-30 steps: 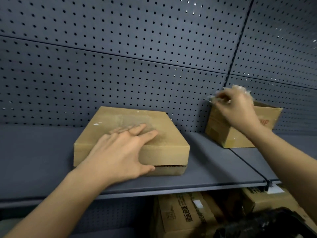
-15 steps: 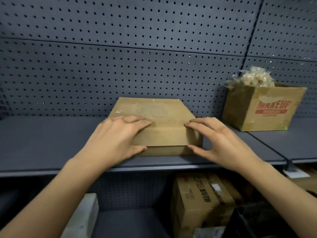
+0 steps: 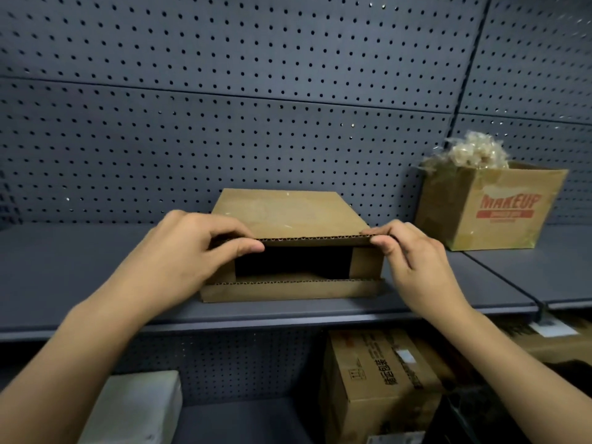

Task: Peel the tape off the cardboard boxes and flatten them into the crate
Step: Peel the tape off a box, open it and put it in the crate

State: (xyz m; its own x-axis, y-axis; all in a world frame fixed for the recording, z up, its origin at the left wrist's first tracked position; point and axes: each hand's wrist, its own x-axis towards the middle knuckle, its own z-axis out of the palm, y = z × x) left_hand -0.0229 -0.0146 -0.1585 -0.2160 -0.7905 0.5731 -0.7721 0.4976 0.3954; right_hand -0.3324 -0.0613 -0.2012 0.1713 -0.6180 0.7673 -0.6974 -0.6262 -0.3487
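Observation:
A flat brown cardboard box [image 3: 290, 213] lies on the grey shelf [image 3: 80, 270], its front end open and dark inside. My left hand [image 3: 189, 251] pinches the left end of the raised top front flap, thumb under and fingers over. My right hand [image 3: 413, 254] pinches the right end of the same flap. The lower front flap lies flat on the shelf. An open "MAKEUP" box [image 3: 499, 213] stuffed with crumpled peeled tape [image 3: 471, 152] stands at the right on the shelf. The crate is only a dark shape at the bottom right.
A perforated grey back panel [image 3: 288, 107] rises behind the shelf. Below the shelf stand a printed cardboard box [image 3: 378, 379], more cardboard at the right, and a white box [image 3: 134, 408] at the lower left.
My right hand left the tape in the "MAKEUP" box and came to the flat box. Both hands then lifted its top front flap, opening the front end.

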